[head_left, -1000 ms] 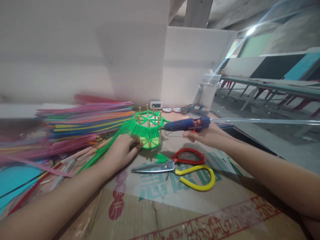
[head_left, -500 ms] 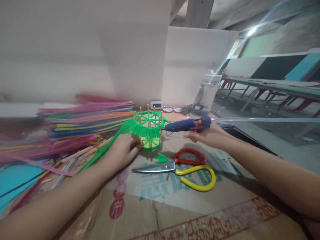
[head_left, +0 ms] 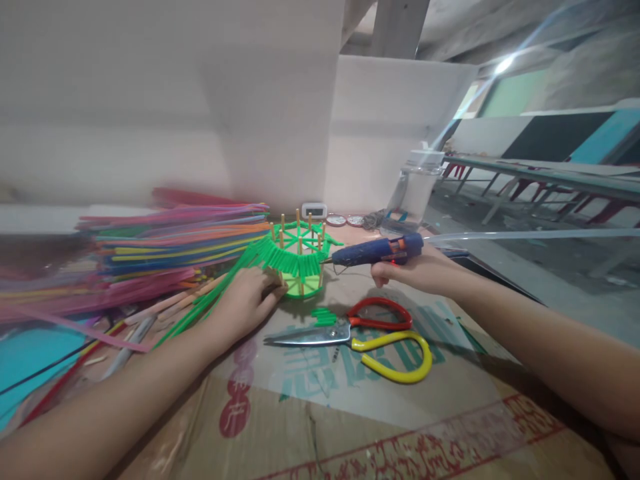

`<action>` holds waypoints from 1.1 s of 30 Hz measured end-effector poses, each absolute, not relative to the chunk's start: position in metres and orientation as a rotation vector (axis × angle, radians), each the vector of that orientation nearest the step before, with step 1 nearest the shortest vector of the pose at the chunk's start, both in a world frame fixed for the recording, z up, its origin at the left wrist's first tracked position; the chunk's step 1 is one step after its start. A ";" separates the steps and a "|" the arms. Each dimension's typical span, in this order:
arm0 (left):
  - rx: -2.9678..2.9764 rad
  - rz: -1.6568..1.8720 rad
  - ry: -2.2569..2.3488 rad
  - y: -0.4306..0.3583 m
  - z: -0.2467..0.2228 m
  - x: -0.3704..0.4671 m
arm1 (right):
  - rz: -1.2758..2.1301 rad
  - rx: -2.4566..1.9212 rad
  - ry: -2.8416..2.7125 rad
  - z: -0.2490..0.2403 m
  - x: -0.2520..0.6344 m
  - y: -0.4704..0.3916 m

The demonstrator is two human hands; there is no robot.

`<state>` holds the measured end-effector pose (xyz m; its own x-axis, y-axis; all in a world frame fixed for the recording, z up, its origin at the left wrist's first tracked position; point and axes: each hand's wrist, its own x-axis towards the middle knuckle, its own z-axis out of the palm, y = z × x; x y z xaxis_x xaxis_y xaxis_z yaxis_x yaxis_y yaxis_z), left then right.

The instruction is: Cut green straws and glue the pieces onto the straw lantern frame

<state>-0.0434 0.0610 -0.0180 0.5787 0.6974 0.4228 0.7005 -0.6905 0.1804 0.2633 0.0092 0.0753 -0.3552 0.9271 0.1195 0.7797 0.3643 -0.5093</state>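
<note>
Bright green round basket-like frame of fuzzy stems with upright wooden pegs (head_left: 300, 265) stands on the brown printed cardboard sheet (head_left: 280, 433), ahead of the person and between the two hands. Packed band of short green stems around its front; spoked top ring, lighter green base disc below.

Left hand (head_left: 247, 297): at the frame's left side, fingers bent, fingertips against the lower edge. Long loose green fuzzy stems (head_left: 187, 323) run by this hand and forearm; can't tell whether it pinches frame or stems.

Right hand (head_left: 407, 272): closed around the dark blue glue gun with orange parts (head_left: 375, 251), small red light lit near the thumb. Nozzle points left at the frame's right front; contact unclear. Long clear glue stick (head_left: 530, 235) sticks out the back, off to the right.

Steel scissors with one red and one yellow handle loop (head_left: 340, 332) lie in front of the frame, blades pointing left. Short cut green pieces (head_left: 323, 317) just behind the blades. Multicoloured pile of fuzzy stems (head_left: 185, 248) at left, partly blurred. Behind: small white digital display (head_left: 315, 211), clear water bottle with white lid (head_left: 410, 190).
</note>
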 end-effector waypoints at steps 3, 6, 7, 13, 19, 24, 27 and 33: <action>-2.779 -0.758 -1.240 0.062 -0.019 -0.043 | 0.511 -1.517 -2.233 0.075 0.262 0.009; -2.772 -0.774 -1.237 0.062 -0.019 -0.043 | 0.546 -1.489 -2.184 0.073 0.260 0.008; -2.769 -0.774 -1.237 0.062 -0.019 -0.044 | 0.553 -1.472 -2.168 0.072 0.259 0.008; -2.768 -0.781 -1.232 0.061 -0.017 -0.044 | 0.553 -1.453 -2.144 0.068 0.258 0.009; -2.766 -0.780 -1.249 0.061 -0.017 -0.043 | 0.513 -1.480 -2.183 0.070 0.257 0.009; -2.767 -0.783 -1.236 0.060 -0.016 -0.042 | 0.444 -1.411 -2.152 0.068 0.257 0.012; -2.768 -0.768 -1.242 0.060 -0.016 -0.042 | 0.387 -1.276 -2.153 0.070 0.254 0.012; -2.762 -0.778 -1.250 0.059 -0.017 -0.043 | 0.430 -1.234 -2.123 0.074 0.248 0.007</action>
<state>-0.0432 0.0595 -0.0168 0.5573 0.7020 0.4434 0.7077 -0.6809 0.1884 0.2480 0.0070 0.0737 -0.3565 0.8617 0.3611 0.6534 0.5062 -0.5629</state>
